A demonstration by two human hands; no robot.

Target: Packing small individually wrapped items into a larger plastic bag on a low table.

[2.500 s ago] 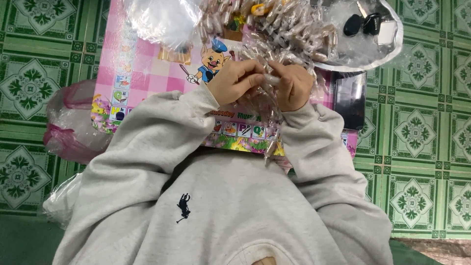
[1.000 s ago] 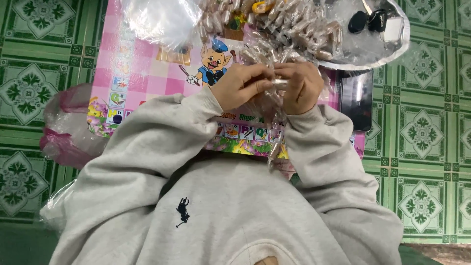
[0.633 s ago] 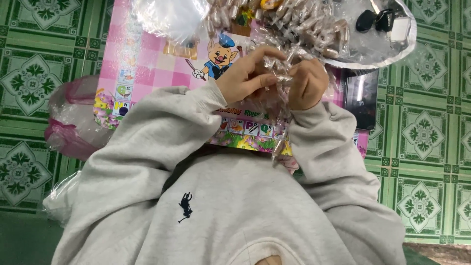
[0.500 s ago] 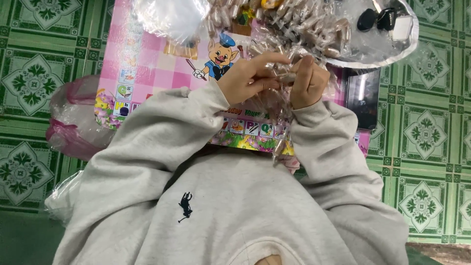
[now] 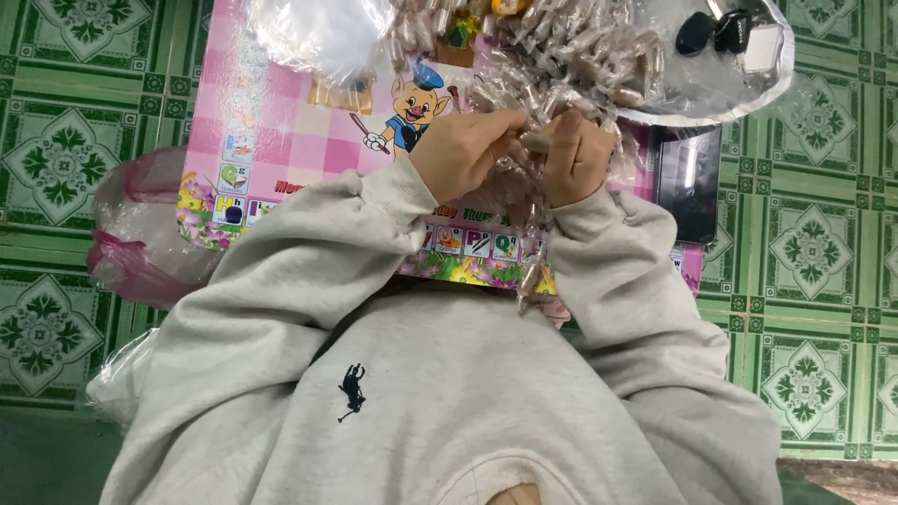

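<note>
At the far left a pink bag (image 5: 131,252) is lying on the green tiled floor (image 5: 56,168), half under the edge of a pink picture board (image 5: 281,122). A heap of empty clear bags (image 5: 318,33) is resting on the board's top end.

The left hand (image 5: 463,154) is curling its fingers around one end of a small wrapped piece (image 5: 535,142), and the right hand (image 5: 575,159) is pinching the other end; both are clenched on it, just above the board's middle. A crinkled clear strip (image 5: 533,234) is hanging down from between the hands towards the grey sweatshirt (image 5: 449,393). Whether the wrap is being closed or opened I cannot tell.

Beyond the hands, many wrapped pieces (image 5: 571,56) are lying heaped on a round metal tray (image 5: 748,93), touching one another. Judging from that heap, a good share of the wrapping looks done, while the piece in hand is not yet set down; how many remain loose is hidden. Dark keys (image 5: 716,33) are sitting on the tray's right part. A dark phone (image 5: 687,182) is lying just beside the tray.
</note>
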